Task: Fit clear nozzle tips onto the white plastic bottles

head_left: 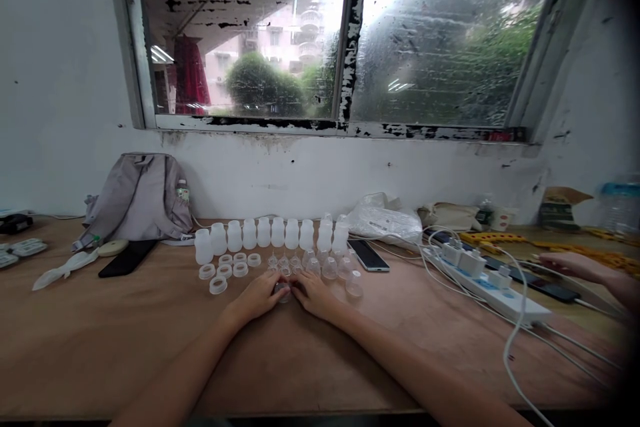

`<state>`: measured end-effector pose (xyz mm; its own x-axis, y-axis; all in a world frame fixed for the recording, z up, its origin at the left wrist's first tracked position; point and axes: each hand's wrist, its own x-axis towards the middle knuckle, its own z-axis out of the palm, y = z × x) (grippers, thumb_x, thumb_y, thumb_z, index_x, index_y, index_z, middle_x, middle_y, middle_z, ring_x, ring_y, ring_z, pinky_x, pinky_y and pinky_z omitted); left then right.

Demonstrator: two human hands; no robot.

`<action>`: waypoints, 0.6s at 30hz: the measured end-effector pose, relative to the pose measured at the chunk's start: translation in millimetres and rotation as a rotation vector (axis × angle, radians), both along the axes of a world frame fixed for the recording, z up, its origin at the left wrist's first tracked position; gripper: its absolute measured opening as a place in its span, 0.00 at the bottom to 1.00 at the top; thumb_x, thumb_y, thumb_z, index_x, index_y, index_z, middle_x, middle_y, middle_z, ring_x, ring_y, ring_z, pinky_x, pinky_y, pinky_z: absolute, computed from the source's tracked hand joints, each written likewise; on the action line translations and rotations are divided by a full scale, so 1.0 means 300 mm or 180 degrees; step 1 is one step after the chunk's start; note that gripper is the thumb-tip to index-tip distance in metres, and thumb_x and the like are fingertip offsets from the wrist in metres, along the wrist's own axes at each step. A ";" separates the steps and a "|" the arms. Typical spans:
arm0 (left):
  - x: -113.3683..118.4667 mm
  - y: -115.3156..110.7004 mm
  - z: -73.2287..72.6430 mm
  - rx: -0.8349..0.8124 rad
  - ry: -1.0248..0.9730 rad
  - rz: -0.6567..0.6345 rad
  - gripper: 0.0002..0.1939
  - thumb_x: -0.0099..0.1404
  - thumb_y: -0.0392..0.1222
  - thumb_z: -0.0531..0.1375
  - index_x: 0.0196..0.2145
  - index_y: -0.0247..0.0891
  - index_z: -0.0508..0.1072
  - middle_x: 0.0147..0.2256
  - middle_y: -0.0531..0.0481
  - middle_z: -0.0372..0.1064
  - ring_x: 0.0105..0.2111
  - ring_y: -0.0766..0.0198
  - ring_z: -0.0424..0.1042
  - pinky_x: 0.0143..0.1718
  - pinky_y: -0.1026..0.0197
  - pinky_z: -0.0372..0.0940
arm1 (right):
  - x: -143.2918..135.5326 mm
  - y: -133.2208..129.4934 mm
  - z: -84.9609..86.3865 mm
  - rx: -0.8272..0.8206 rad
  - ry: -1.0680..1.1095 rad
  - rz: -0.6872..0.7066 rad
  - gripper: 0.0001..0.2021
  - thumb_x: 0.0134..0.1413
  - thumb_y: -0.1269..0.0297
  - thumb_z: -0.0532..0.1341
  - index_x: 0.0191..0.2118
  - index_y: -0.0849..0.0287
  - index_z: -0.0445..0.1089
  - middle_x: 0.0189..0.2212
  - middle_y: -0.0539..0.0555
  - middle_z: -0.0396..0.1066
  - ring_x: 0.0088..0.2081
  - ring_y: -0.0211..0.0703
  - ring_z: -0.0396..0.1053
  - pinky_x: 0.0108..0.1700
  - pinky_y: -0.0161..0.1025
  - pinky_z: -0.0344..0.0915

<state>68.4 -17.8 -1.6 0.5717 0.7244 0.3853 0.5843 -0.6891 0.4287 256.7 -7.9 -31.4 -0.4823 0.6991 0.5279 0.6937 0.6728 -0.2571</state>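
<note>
My left hand (pixel 261 295) and my right hand (pixel 311 294) meet at the middle of the table, fingers bent inward round a small clear piece (pixel 283 293) that looks like a baby bottle nipple. Its shape is partly covered by my fingers. Just beyond stand several clear bottle nipples (pixel 283 261). Clear dome caps (pixel 329 268) are grouped to the right of them. On the left lie several white screw rings (pixel 219 285). A row of frosted white baby bottles (pixel 249 234) stands behind; the two at its right end carry tops.
A phone (pixel 370 256) and a plastic bag (pixel 385 220) lie behind to the right. A white power strip (pixel 495 290) with trailing cables stands further right, near another person's hand (pixel 575 265). A backpack (pixel 137 197) and black phone (pixel 127 259) are left.
</note>
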 end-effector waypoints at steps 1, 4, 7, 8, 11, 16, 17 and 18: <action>0.004 0.002 -0.003 -0.0044 -0.0058 0.0047 0.10 0.63 0.43 0.49 0.36 0.39 0.67 0.36 0.48 0.67 0.37 0.61 0.65 0.39 0.60 0.60 | 0.000 -0.005 0.004 -0.0015 0.0011 0.0003 0.10 0.51 0.72 0.53 0.40 0.58 0.66 0.37 0.55 0.68 0.42 0.45 0.63 0.45 0.44 0.59; 0.016 0.007 -0.009 -0.0228 -0.0406 0.0077 0.08 0.63 0.41 0.48 0.32 0.39 0.66 0.31 0.50 0.68 0.33 0.63 0.66 0.35 0.62 0.60 | -0.003 -0.030 0.025 -0.0060 0.0102 0.0153 0.15 0.47 0.75 0.54 0.44 0.58 0.62 0.40 0.55 0.66 0.45 0.45 0.62 0.47 0.44 0.59; 0.028 0.014 -0.014 -0.0491 -0.0964 0.0070 0.10 0.63 0.44 0.48 0.32 0.38 0.65 0.29 0.52 0.66 0.30 0.65 0.65 0.32 0.64 0.60 | -0.013 -0.056 0.049 -0.0009 0.0286 0.0346 0.16 0.47 0.73 0.55 0.45 0.57 0.59 0.41 0.55 0.64 0.45 0.44 0.62 0.46 0.41 0.59; 0.033 0.018 -0.018 -0.0610 -0.1161 0.0070 0.11 0.63 0.46 0.48 0.31 0.37 0.65 0.29 0.52 0.66 0.29 0.66 0.64 0.31 0.64 0.60 | -0.017 -0.063 0.054 0.0029 0.0347 0.0330 0.14 0.47 0.72 0.55 0.43 0.57 0.59 0.40 0.55 0.64 0.43 0.44 0.62 0.45 0.41 0.60; 0.050 0.028 -0.036 -0.1094 -0.1717 0.0006 0.15 0.61 0.51 0.51 0.30 0.35 0.64 0.29 0.52 0.64 0.29 0.67 0.64 0.30 0.65 0.62 | -0.027 -0.072 0.060 0.0124 0.0504 0.0179 0.08 0.48 0.71 0.54 0.38 0.57 0.60 0.36 0.54 0.64 0.39 0.43 0.63 0.41 0.40 0.62; 0.077 0.023 -0.055 -0.2119 -0.2703 0.0211 0.16 0.59 0.54 0.51 0.37 0.39 0.60 0.32 0.51 0.63 0.28 0.67 0.67 0.30 0.62 0.65 | -0.022 -0.050 0.047 0.0042 0.0721 -0.0053 0.03 0.49 0.69 0.54 0.33 0.56 0.59 0.28 0.50 0.65 0.30 0.40 0.64 0.33 0.36 0.61; 0.080 0.019 -0.054 -0.2137 -0.2726 0.0168 0.16 0.59 0.54 0.52 0.35 0.38 0.60 0.31 0.51 0.63 0.28 0.67 0.67 0.30 0.61 0.65 | -0.019 -0.042 0.044 0.0006 0.0779 -0.0130 0.03 0.49 0.69 0.54 0.32 0.56 0.59 0.26 0.49 0.64 0.28 0.39 0.63 0.32 0.36 0.61; 0.081 0.015 -0.052 -0.2072 -0.2663 0.0069 0.15 0.58 0.53 0.52 0.34 0.38 0.60 0.31 0.51 0.62 0.28 0.67 0.67 0.30 0.61 0.65 | -0.015 -0.034 0.042 -0.0029 0.0837 -0.0217 0.02 0.49 0.69 0.54 0.31 0.56 0.59 0.25 0.49 0.64 0.26 0.38 0.63 0.30 0.35 0.60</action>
<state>92.9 -13.3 -17.4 0.2884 0.9396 0.1842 -0.0581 -0.1748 0.9829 252.2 -18.0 -18.8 -0.2813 0.7304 0.6224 0.6459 0.6238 -0.4402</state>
